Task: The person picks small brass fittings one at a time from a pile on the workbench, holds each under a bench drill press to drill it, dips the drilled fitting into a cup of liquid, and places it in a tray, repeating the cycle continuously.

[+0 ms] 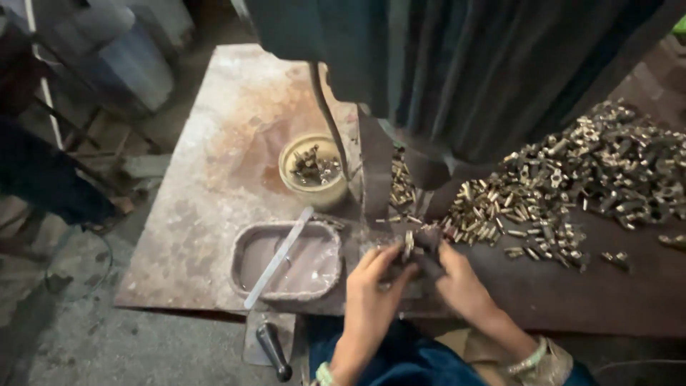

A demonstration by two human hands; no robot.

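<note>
Small brass part [409,244] sits pinched at the press base [400,236], left hand [375,293] curled tight on it, right hand [461,282] steadying alongside; seating step, looks like. Brass pile [572,193] beyond, yellow cup [314,170] left of the base.

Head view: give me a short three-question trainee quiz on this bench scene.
1. True or false: the round yellow cup holds a few small metal parts.
2. What lies across the rectangular tray? A) flat metal strip B) hammer C) brush
3. On which side of the machine does the big pile of brass pieces lie?

Key: 1 true. 2 A, the metal strip. 3 The right side, beyond the right hand; the left hand meets it at the machine's base.
</note>
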